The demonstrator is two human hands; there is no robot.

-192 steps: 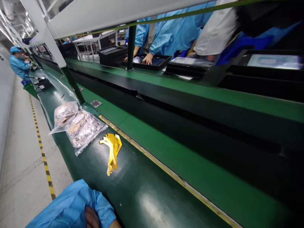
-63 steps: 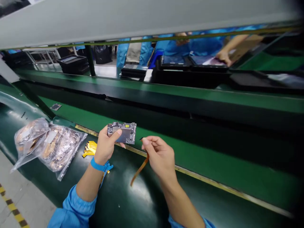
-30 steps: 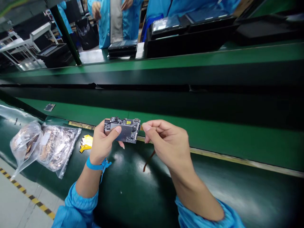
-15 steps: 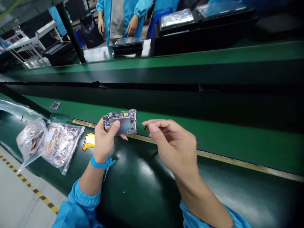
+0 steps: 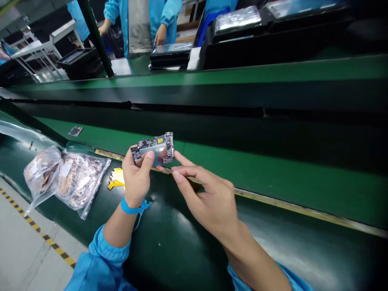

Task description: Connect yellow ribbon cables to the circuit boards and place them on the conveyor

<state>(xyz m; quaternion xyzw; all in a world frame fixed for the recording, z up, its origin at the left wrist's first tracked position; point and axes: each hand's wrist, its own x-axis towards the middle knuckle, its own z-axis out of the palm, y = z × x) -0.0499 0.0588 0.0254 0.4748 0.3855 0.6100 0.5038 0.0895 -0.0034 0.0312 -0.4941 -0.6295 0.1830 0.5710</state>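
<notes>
My left hand (image 5: 136, 182) is closed on a circuit board (image 5: 157, 154), thumb on its silver shield plate and fingers beneath. The board is held tilted above the bench edge, with a small yellow label near its top. My right hand (image 5: 209, 198) is at the board's right end, index finger stretched to the connector edge. Its thumb and another finger pinch a flex cable (image 5: 195, 186), mostly hidden behind the hand; only a brownish part shows. Left of my left wrist, several yellow flex cables (image 5: 117, 178) lie on the green bench mat (image 5: 182, 246).
Two clear bags (image 5: 81, 182) of copper-coloured parts lie at left. Another circuit board (image 5: 75, 131) rests on the green conveyor belt (image 5: 273, 178). Across the line, a person in a blue smock (image 5: 139, 28) stands by stacked black trays (image 5: 171, 56). A green post (image 5: 95, 38) rises at left.
My right hand has moved left from a gap to the board's right end, its index finger now extended there. The board has risen slightly. My view has shifted a little.
</notes>
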